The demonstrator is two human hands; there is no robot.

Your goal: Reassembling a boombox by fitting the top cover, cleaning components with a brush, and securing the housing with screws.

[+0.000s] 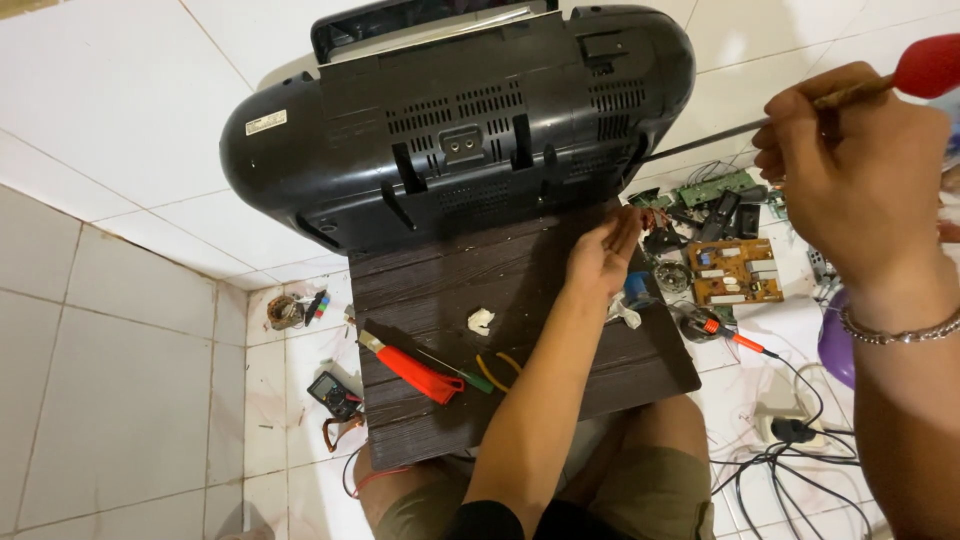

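Observation:
A black portable stereo [460, 120] lies on its front on a dark wooden board [520, 330], its vented back facing me. My right hand [850, 165] grips a long screwdriver with a red handle [925, 65]; its thin shaft [700, 140] reaches the stereo's right end. My left hand [603, 250] rests at the stereo's lower right edge, fingers curled against the casing, nothing clearly held in it.
On the board lie a red utility knife [410, 368], a green-handled screwdriver [465, 375], yellow wire bits and a white scrap [481, 320]. Circuit boards [735, 272], a soldering iron [735, 338] and tangled cables [790, 440] cover the floor at right. A multimeter [335, 395] sits at left.

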